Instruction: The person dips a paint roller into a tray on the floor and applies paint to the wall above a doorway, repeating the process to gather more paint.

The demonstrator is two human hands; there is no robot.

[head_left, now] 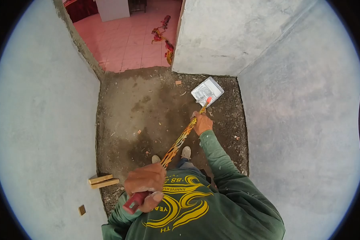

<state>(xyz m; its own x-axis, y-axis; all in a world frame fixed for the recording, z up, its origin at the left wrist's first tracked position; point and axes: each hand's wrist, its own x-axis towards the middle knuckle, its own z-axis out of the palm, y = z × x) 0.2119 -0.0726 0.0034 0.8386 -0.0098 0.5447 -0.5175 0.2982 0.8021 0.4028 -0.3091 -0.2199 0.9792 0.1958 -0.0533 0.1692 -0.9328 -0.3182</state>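
A long pole [179, 145] with a yellow, orange and black flame pattern runs slantwise in front of my body. My left hand [145, 180] is wrapped round its near end, where a red grip [135, 203] sticks out below the fingers. Farther along, my right hand [203, 123] closes on the pole close to its far part. The pole's orange-red tip overlaps a white paint tray [214, 89] on the dirt floor. Whitish paint shows in the tray; whatever is fixed to the pole's end is hard to make out against it.
Pale plastered walls [296, 132] rise on both sides. A doorway at the back opens onto a pink tiled floor [126, 48] with a strip of red and yellow cloth [159, 35]. Two wood pieces [104, 181] are by the left wall, above a small wall box [82, 210]. Rubble litters the floor.
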